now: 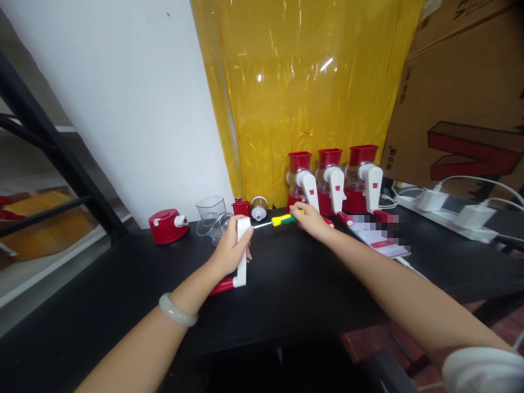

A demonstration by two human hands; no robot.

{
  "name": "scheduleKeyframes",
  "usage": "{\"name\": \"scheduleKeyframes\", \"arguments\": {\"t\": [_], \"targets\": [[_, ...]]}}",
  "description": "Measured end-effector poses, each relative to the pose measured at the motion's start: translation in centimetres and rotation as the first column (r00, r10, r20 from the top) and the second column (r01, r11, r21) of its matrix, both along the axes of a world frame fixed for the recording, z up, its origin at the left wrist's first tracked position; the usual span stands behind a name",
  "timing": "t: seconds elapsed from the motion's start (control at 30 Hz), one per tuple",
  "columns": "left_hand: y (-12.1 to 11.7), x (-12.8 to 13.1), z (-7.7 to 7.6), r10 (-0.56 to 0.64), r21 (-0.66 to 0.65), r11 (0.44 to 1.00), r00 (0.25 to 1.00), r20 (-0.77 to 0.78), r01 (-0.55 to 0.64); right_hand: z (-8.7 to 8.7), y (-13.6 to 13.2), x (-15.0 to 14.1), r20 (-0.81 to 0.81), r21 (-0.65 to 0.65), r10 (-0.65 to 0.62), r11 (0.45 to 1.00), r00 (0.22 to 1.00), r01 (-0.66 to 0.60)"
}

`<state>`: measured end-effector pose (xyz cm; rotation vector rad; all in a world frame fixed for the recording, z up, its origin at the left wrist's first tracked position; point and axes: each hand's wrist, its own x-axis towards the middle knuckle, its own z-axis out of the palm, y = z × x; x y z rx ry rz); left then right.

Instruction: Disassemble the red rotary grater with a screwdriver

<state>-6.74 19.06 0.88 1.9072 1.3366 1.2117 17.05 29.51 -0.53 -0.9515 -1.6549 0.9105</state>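
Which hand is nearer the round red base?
Left. The left hand is right of the round red base, holding the white crank; the right hand is farther right, holding the screwdriver.

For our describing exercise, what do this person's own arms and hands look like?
No gloves on the left hand or right hand. The left wrist wears a smooth, pale bangle; the right wrist is unadorned. White fabric, probably a sleeve, shows near the right elbow.

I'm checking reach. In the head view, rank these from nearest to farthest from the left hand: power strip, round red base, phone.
1. Round red base, left of the left hand
2. Phone, right, beyond the right hand
3. Power strip, farther right
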Motion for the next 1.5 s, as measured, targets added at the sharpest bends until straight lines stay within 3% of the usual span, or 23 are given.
{"name": "scheduleKeyframes", "arguments": {"t": [0.27, 0.5, 0.7, 0.8, 0.93, 1.07, 1.13, 1.3, 1.5], "targets": [[0.6, 0.3, -0.3, -0.031, -0.16, 0.985, 0.969, 0.244, 0.071, 0.3, -0.4, 0.2, 0.061, 0.221, -0.094, 0.972, 0.994, 0.078], [0.5, 0.4, 0.2, 0.022, -0.345, 0.93, 0.916, 0.4, 0.128, 0.9, -0.8, 0.5, 0.056, 0.261, -0.069, 0.964, 0.996, 0.052], [0.2, 0.5, 0.7, 0.067, -0.457, 0.876, 0.899, 0.434, 0.156, 1.3, -1.0, 0.4, 0.016, 0.27, -0.041, 0.962, 0.999, 0.035], [0.4, 0.5, 0.5, 0.077, -0.416, 0.903, 0.91, 0.408, 0.11, 1.2, -1.1, 0.3, 0.02, 0.198, 0.003, 0.98, 1.0, -0.007], [0.8, 0.1, 0.1, 0.04, -0.261, 0.964, 0.95, 0.309, 0.044, 1.1, -1.1, 0.1, 0.018, -0.051, 0.106, 0.993, 0.994, -0.105], [0.5, -0.5, 0.1, -0.017, -0.047, 0.999, 0.993, 0.118, 0.023, 0.8, -1.0, -0.3, 0.049, -0.314, 0.125, 0.944, 0.991, -0.103], [0.3, -0.7, 0.1, -0.015, 0.039, 0.999, 1.0, -0.005, 0.015, 0.4, -0.8, -0.4, 0.081, -0.376, 0.107, 0.924, 0.991, -0.069], [0.2, -0.7, 0.0, -0.004, 0.05, 0.999, 0.996, -0.089, 0.008, 0.0, -0.5, -0.4, 0.176, -0.232, 0.032, 0.973, 0.984, 0.01], [0.2, -0.2, 0.1, -0.022, -0.035, 0.999, 0.999, 0.046, 0.023, 0.3, -0.7, -0.1, 0.218, 0.058, -0.08, 0.996, 0.973, 0.069]]}}
